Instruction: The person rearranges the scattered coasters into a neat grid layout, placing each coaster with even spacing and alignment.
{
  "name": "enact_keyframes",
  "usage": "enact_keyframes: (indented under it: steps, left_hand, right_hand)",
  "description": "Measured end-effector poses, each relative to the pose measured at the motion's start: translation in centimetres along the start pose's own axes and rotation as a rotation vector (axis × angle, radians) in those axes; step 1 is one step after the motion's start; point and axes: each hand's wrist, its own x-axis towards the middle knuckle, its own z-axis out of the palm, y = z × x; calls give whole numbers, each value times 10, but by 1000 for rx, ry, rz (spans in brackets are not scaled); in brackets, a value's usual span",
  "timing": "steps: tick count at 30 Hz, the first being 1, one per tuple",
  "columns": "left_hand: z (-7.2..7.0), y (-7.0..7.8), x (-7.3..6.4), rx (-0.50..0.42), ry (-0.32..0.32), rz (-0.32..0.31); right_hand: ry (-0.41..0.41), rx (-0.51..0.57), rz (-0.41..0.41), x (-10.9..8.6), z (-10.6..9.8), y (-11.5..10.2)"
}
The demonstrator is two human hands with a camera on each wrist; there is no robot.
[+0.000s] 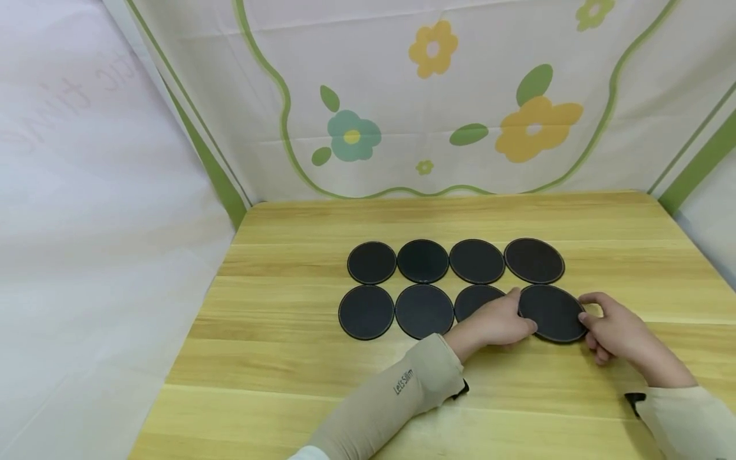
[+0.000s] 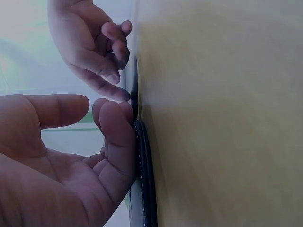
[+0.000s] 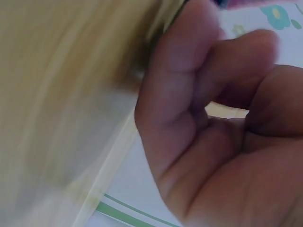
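Black round coasters with a thin stitched border lie in two rows on a wooden table. The near row's rightmost coaster [image 1: 552,313] is between both hands. At its left rim, my left hand [image 1: 499,321] touches it with the fingertips; in the left wrist view the thumb of the left hand [image 2: 71,156] stands apart from the fingers. My right hand [image 1: 618,329] holds the right rim by thumb and index finger, the other fingers curled below. In the right wrist view the right hand [image 3: 203,118] hides most of the coaster. The left hand partly covers the neighbouring coaster [image 1: 477,299].
Behind the held coaster lies the far row's rightmost coaster [image 1: 535,260], its near rim close to it. The wooden table [image 1: 259,358] ends at a flower-printed cloth [image 1: 397,76] at the back. White cloth [image 1: 103,255] hangs along the left side.
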Motion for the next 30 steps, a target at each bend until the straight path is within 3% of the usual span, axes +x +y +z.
enact_keyframes:
  steps: [18,21,24,28,30]
  left_hand:
    - [0,2,1,142,-8,46]
    - [1,3,3,219,-23,47]
    - [4,7,6,363,-12,59]
    - [9,11,9,545,21,64]
    - [10,12,10,581,21,56]
  right_hand:
    - [-31,4,-17,-1,5,-9]
    - [-32,-12,-25,-1,3,-8]
    - [-39,-59,-32,-3,3,-7]
    - [-25,-177,-36,-5,2,-5]
    - [-13,-226,-38,-5,3,-4]
